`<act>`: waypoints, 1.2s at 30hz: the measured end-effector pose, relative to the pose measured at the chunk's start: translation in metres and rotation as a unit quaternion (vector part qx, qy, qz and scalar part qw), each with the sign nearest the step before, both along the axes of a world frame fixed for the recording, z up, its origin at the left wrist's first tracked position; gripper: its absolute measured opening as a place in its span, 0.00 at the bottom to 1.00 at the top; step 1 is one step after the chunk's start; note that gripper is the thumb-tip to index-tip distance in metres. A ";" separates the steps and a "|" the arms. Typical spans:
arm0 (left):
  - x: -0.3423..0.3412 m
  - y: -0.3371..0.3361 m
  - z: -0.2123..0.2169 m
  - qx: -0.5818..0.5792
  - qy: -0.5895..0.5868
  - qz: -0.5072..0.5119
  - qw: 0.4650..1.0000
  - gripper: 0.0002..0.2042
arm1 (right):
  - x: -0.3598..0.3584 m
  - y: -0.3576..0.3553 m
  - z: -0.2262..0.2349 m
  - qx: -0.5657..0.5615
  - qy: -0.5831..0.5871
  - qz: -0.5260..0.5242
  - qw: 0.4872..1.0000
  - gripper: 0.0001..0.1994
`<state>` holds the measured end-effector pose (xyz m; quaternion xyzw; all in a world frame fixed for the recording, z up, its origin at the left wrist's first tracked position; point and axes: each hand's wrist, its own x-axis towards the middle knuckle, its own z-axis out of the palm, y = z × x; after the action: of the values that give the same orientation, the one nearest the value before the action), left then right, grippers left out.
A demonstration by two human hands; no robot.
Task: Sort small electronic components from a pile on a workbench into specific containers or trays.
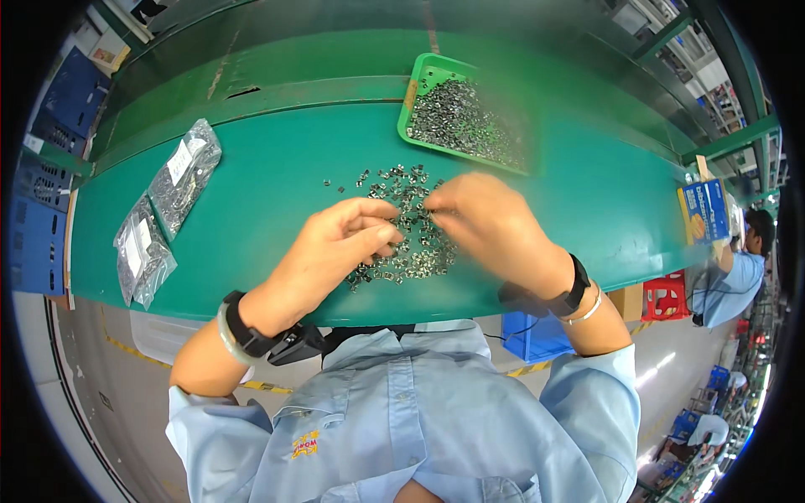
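A loose pile of small dark and silvery metal parts (411, 261) is spread on the green work table, close to its front edge. My left hand (350, 237) is at the pile's left side, fingers curled and thumb drawn in toward them. Whatever those fingers hold is hidden or too small to name. Over the right side of the pile is my right hand (486, 214), slightly smeared by motion. Its thumb and forefinger come together in a pinch, and I cannot make out what lies between them.
Behind the pile stands a green tray (408, 109) of similar small parts, its right side blurred. Two clear bags (186, 176) of parts lie at the left. A blue and yellow box (704, 211) is at the table's right end, near a person in blue (729, 289).
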<state>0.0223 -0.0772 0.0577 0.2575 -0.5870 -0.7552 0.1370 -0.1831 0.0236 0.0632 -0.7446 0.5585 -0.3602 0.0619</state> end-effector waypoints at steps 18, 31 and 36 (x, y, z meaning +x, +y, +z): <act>-0.033 -0.005 -0.013 0.121 0.006 -0.065 0.991 0.09 | -0.005 0.002 -0.018 0.001 -0.082 -0.017 0.996 0.12; -0.032 -0.014 -0.014 0.166 0.010 -0.086 0.982 0.08 | -0.005 0.002 -0.016 -0.025 -0.060 -0.006 0.998 0.09; -0.032 -0.019 -0.018 0.134 0.014 -0.095 0.986 0.08 | -0.004 0.002 -0.015 0.024 -0.120 -0.014 0.992 0.08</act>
<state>-0.0094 -0.0960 0.0400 0.2063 -0.5002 -0.8401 0.0373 -0.1867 0.0255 0.0485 -0.6863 0.5662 -0.4343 0.1407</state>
